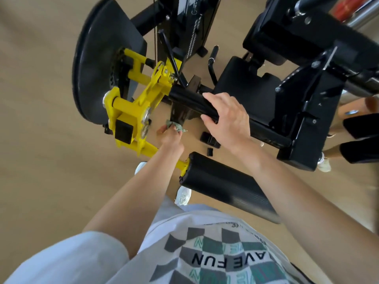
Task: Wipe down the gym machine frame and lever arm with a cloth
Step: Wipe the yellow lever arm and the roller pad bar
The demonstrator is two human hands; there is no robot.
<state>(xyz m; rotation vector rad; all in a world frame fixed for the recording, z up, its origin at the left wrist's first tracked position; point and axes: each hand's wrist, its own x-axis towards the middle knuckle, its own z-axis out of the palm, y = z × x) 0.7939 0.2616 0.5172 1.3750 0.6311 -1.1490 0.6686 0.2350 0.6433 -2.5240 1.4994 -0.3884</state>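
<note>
My left hand point(170, 138) bunched around a green cloth point(174, 126), cloth pressed against the black frame post point(180, 115) just beside the yellow lever arm point(133, 111), my right hand point(225, 119) curled over the upper roller pad point(188, 102), wooden floor point(51, 140) beneath

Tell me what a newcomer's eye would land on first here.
The bright yellow lever arm at centre left stands out against the black machine. Just right of it, the left hand holds a crumpled greenish cloth against the black frame post. Above that, the right hand grips the upper black roller pad.
</note>
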